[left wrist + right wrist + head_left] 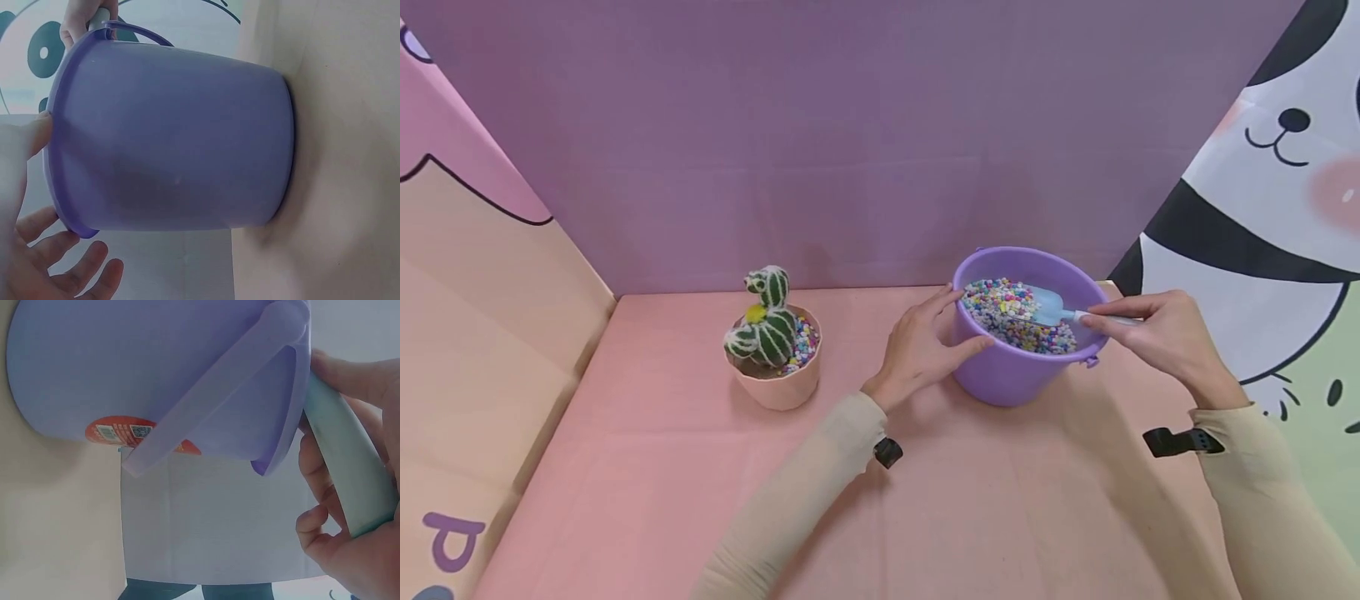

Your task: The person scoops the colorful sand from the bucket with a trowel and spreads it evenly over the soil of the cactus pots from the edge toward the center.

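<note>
A purple bucket (1011,371) holds many small multicoloured beads (1037,337). My right hand (1168,333) grips the handle of a light blue scoop (1048,306), whose blade lies inside the bucket with pale beads in it. In the right wrist view, my fingers and thumb wrap the scoop's pale handle (350,456) beside the rim. At the bucket's left side, my left hand (921,342) touches the rim with thumb and fingers spread apart. The left wrist view shows the thumb (39,134) and forefinger at the rim (53,162), the other fingers lying off the wall.
To the left stands a peach pot (778,392) with a green cactus (773,337) and similar beads (802,343) on its right side. The bucket's handle (206,394) hangs down its outer wall. A purple backdrop (865,150) rises behind the pink tabletop (647,450).
</note>
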Motion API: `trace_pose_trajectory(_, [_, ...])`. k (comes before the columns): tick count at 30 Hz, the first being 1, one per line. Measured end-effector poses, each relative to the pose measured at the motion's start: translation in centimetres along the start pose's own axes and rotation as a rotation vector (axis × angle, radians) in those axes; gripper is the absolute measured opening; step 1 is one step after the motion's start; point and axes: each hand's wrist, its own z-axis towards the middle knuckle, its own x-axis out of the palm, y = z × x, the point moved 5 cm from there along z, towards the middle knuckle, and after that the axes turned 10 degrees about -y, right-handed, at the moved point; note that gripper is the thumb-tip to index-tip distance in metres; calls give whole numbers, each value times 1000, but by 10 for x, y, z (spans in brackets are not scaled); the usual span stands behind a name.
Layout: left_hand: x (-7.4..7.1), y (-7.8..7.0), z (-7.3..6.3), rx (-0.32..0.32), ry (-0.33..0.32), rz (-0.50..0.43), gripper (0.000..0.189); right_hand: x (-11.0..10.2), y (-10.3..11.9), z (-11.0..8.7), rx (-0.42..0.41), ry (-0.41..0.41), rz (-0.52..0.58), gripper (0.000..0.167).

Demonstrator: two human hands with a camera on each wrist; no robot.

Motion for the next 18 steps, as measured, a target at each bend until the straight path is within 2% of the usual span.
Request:
trace_pose_trajectory(10, [3,2,-2,8,-7,-5,78,1,-3,-5,-21,4,10,34])
trace_pose_trajectory(18, [0,1,0,7,-5,-8,79,2,0,-4,-25,-2,23,33])
